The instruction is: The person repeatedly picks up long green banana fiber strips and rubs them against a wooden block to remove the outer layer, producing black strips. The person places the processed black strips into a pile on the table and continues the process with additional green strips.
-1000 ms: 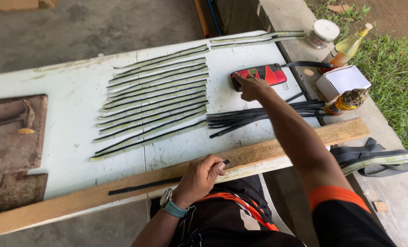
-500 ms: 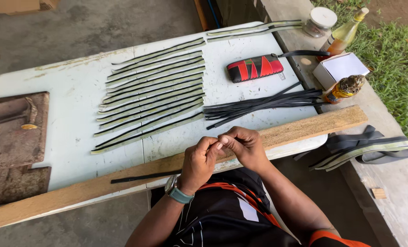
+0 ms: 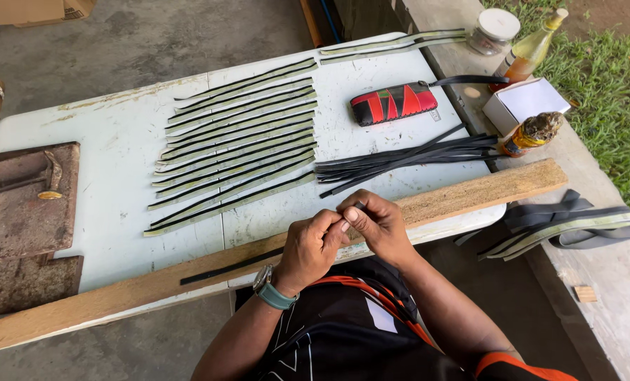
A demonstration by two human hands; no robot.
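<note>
Back from the red pouch (image 3: 394, 103), my right hand (image 3: 380, 224) now meets my left hand (image 3: 311, 248) over the wooden plank (image 3: 470, 194). Both pinch one end of a thin black strip (image 3: 234, 267), which trails along the plank toward eight o'clock.

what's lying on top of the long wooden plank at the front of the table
A thin black strip lies along the wooden plank; both hands, left and right, pinch its near end, hiding it.

Small white cardboard box (image 3: 528, 103) at the table's far right edge, lid flap open. Just beyond it, a tall bottle (image 3: 530, 51) of amber liquid and a clear jar (image 3: 493, 29) with a white lid; just in front, a stubby bottle (image 3: 531, 134) wrapped in an orange-yellow label. Brown cardboard box (image 3: 36, 10) on the ground, top left.
</note>
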